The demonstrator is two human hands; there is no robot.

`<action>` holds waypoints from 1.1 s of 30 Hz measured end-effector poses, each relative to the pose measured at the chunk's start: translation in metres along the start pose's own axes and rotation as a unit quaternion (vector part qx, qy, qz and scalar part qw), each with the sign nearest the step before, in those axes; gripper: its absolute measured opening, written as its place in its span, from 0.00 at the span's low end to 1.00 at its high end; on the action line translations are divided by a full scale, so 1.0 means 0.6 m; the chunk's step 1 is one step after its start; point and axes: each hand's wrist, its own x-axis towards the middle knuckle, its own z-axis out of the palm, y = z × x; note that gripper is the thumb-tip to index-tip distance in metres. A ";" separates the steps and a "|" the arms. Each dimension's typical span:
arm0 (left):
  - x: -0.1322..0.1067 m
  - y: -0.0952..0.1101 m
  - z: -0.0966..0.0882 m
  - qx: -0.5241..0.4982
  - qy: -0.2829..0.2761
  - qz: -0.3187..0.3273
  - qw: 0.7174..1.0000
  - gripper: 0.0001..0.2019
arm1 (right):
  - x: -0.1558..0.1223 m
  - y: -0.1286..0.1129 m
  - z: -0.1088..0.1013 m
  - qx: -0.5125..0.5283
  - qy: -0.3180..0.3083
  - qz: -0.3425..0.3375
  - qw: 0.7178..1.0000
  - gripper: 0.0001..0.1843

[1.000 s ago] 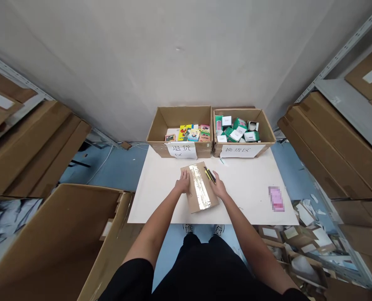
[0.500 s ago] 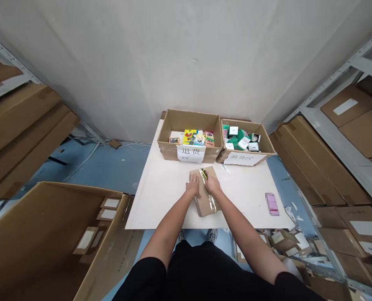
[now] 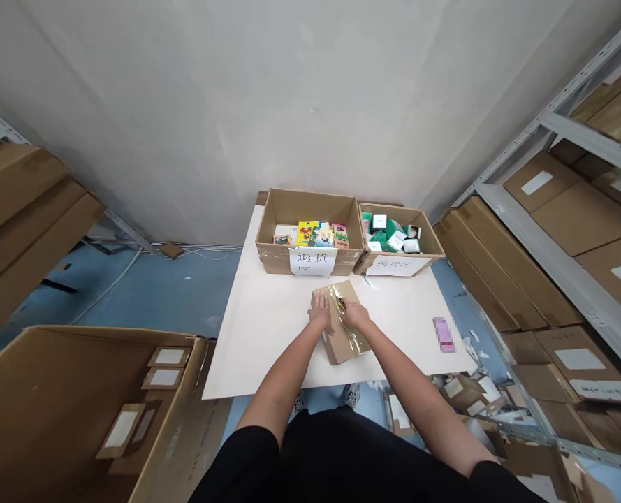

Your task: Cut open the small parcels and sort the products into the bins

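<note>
A brown cardboard box [image 3: 341, 346] with shiny clear tape along its top lies on the white table, turned at a slant. My left hand [image 3: 320, 314] rests flat on the box's left side with its fingers stretched out. In my right hand [image 3: 355, 314] is a black and yellow box cutter [image 3: 340, 303], the fingers wrapped around it. Its tip is at the tape near the far half of the box; the blade itself is too small to make out.
Behind stand an open carton [image 3: 273, 260] with small colourful boxes and another carton [image 3: 436, 244] with green and white boxes. A blurred pink item [image 3: 444, 335] lies on the table [image 3: 258, 335] at right. A large open carton [image 3: 184, 391] stands at left; loaded shelves [image 3: 577, 258] flank the right.
My right hand and the box cutter have shifted slightly toward me along the tape. My left hand stays on the box. The camera view has turned a little to the right.
</note>
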 end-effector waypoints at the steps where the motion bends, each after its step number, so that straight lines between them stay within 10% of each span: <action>1: -0.002 0.002 -0.002 0.003 -0.009 -0.017 1.000 0.78 | -0.014 0.006 0.003 -0.006 -0.009 0.001 1.000 0.37; 13: -0.008 0.016 -0.005 0.077 -0.018 -0.062 0.995 0.79 | -0.245 0.104 0.105 -0.030 -0.051 0.023 0.998 0.34; 33: -0.059 0.031 0.004 0.057 0.026 -0.112 0.992 0.72 | -0.261 0.279 0.142 0.262 0.136 0.112 0.949 0.30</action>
